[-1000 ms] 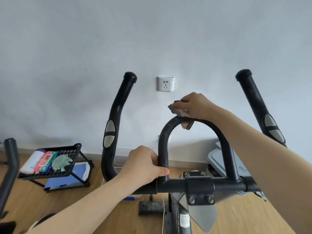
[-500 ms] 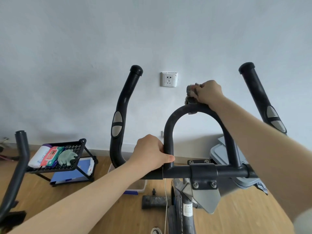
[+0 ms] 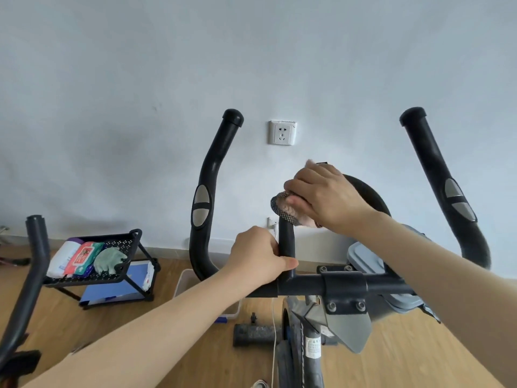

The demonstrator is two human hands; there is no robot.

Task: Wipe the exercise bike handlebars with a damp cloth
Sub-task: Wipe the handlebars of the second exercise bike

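Steadiness mattered, I judged: my left hand [image 3: 260,253] clamped the foot of the handlebar loop [image 3: 286,239], and just above it the cloth [image 3: 285,210] sat bunched over the tube, pinched under my right hand [image 3: 324,197]. Wrapping it fully round and sliding with even pressure would have cleaned best, I thought. My right forearm [image 3: 419,261] hid most of the loop's far leg, and I could not tell whether the cloth was damp.

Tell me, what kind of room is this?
Probably a home workout room: an exercise bike stands on a wood floor beside a plain wall with a socket, and a small black rack holds packs of wipes.
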